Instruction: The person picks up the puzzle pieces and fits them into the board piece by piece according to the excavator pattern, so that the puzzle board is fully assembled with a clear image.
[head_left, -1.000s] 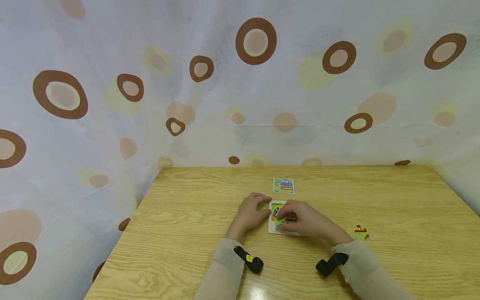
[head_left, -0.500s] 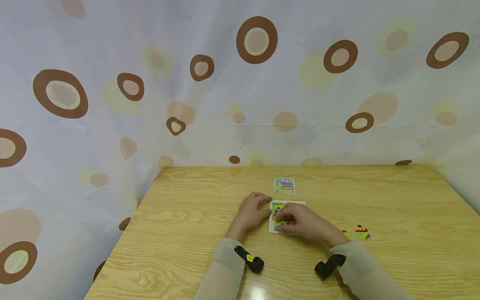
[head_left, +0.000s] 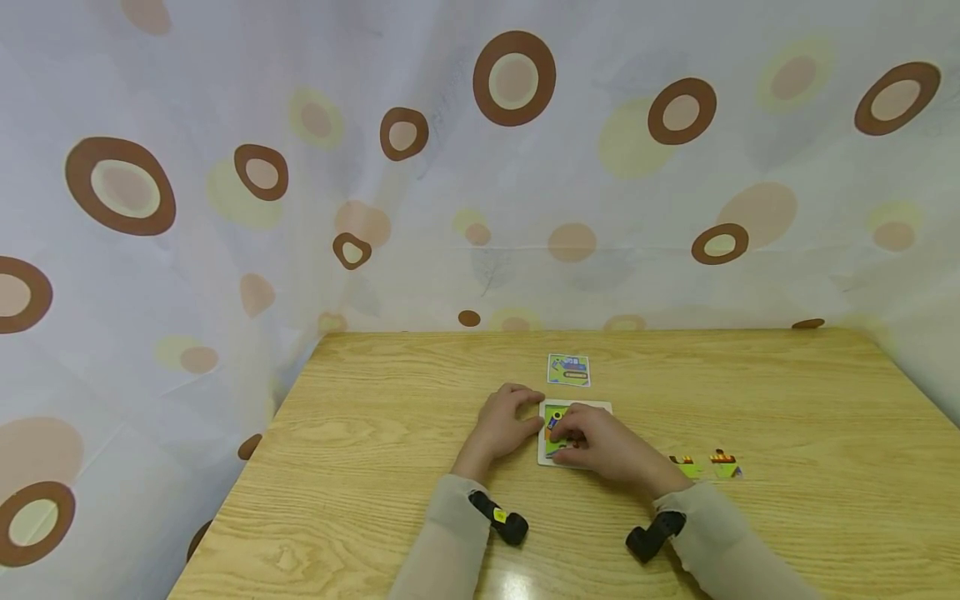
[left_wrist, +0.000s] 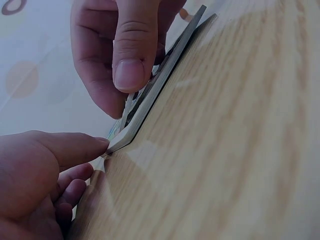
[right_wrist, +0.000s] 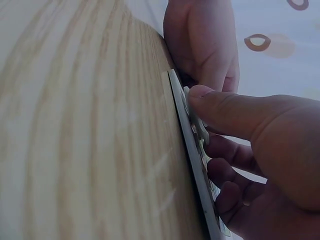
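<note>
A puzzle tray [head_left: 564,464] with a pale rim lies mid-table, a colourful picture part-filled inside it. My right hand [head_left: 603,442] is over the tray and pinches a puzzle piece [right_wrist: 200,129] between thumb and forefinger. In the right wrist view the piece is tilted against the tray [right_wrist: 192,150]; its printed side is mostly hidden. My left hand [head_left: 507,422] rests at the tray's left side, a straight thumb touching the rim, as the left wrist view shows. Two loose puzzle pieces lie to the right: one [head_left: 726,464] in full view, the other [head_left: 686,467] partly behind my right forearm.
A square picture card [head_left: 568,370] with a blue vehicle on green lies just beyond the tray. The wooden table [head_left: 360,417] ends at a spotted cloth [head_left: 427,200] at the back and left. Each wrist carries a black camera.
My right hand has shifted slightly left and turned over the tray, its forearm drawing back to reveal the nearer loose piece. My left hand keeps its place.
</note>
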